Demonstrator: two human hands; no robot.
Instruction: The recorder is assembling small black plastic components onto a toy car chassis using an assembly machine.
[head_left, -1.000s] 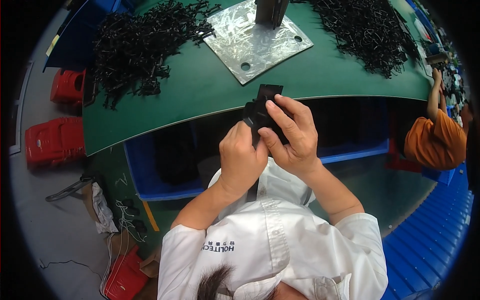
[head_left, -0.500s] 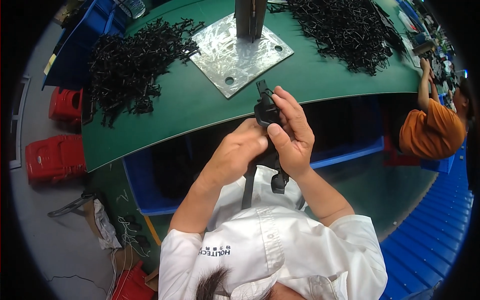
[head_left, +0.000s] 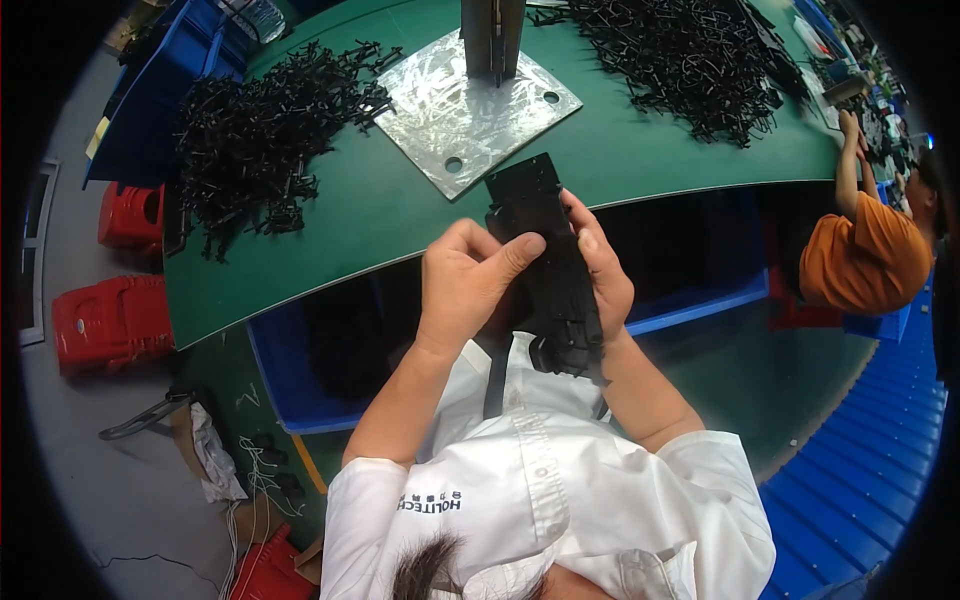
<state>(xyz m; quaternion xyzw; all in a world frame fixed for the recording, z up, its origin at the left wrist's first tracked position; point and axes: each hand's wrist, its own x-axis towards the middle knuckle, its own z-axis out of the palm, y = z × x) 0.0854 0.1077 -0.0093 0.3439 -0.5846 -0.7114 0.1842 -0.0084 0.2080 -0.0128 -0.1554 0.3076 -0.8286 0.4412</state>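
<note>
Between my two hands is a long black plastic part [head_left: 548, 240], its broad dark face turned up and its lower end above my shirt front. My left hand [head_left: 465, 280] grips its left side, thumb pressed on the upper face. Along the opposite edge, the fingers of my right hand [head_left: 605, 275] wrap round it from the right. The part's far end reaches over the table edge, just short of the metal plate [head_left: 430, 110]. Its underside is hidden.
A post [head_left: 492, 40] rises from the plate on the green table [head_left: 340, 235]. Heaps of small black pieces [head_left: 255, 140] lie left and right. Blue bins [head_left: 300, 400] stand beneath, red stools [head_left: 115, 325] at left. A person in orange [head_left: 865, 260] works at far right.
The black part has been turned from its narrow edge to show its broad face. My left hand has shifted, and its thumb now lies on top of the part.
</note>
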